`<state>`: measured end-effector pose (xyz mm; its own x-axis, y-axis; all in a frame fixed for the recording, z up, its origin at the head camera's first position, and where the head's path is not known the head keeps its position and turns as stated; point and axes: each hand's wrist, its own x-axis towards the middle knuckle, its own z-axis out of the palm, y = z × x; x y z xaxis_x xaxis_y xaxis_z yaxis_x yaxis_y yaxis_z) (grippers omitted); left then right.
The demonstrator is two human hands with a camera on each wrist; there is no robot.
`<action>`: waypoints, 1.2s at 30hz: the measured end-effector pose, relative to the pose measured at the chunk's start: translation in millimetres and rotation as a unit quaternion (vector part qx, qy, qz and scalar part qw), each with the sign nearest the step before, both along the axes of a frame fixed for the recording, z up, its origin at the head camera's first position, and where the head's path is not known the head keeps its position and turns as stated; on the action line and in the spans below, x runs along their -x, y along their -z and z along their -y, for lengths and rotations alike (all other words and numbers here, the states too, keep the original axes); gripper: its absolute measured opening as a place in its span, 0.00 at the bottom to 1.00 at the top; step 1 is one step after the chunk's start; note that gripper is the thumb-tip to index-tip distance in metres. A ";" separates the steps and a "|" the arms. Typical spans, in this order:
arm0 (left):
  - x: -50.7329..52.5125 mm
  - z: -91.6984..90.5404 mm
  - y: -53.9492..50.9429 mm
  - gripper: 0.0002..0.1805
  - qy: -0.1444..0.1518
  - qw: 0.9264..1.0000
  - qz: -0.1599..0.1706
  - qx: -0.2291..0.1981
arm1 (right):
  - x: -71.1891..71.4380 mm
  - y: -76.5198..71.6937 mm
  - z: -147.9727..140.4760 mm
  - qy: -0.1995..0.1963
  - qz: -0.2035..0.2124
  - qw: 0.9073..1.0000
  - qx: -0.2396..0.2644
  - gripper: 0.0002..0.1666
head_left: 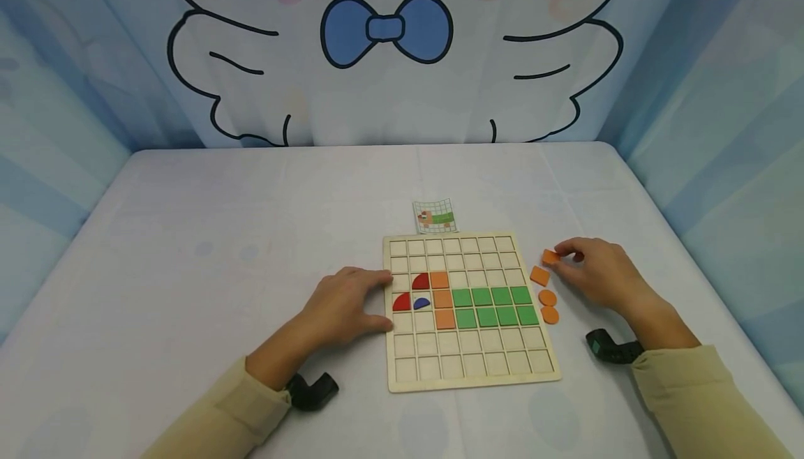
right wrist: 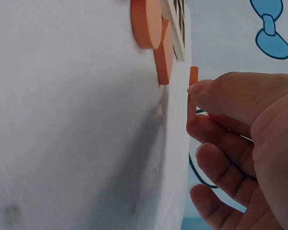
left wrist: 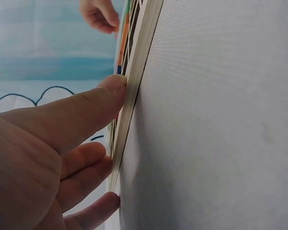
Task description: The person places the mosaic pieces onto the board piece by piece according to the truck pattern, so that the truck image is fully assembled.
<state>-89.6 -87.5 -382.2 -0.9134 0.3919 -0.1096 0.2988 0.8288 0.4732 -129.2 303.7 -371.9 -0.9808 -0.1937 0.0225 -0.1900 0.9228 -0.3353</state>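
My right hand pinches an orange square tile beside the board's upper right edge. In the right wrist view that tile is held edge-on between thumb and fingers, above the tabletop. With thumb and fingers spread, my left hand touches the left edge of a wooden grid board. The board holds two red quarter-circle pieces, a blue half-circle, a column of orange squares and two rows of green squares.
Right of the board lie another orange square and two orange discs. A small picture card of a gridded pattern lies behind the board. White cloth covers the table, and printed curtains stand around it.
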 end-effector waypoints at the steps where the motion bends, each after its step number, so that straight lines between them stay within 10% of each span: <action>1: 0.0 0.2 -0.1 0.39 0.000 1.000 0.002 0.000 | -0.6 -1.5 1.1 -0.001 -0.001 1.000 0.006 0.18; 36: 1.0 1.2 -0.2 0.42 0.003 1.000 0.018 0.003 | -28.2 -20.6 92.2 -0.178 -0.039 0.982 0.038 0.11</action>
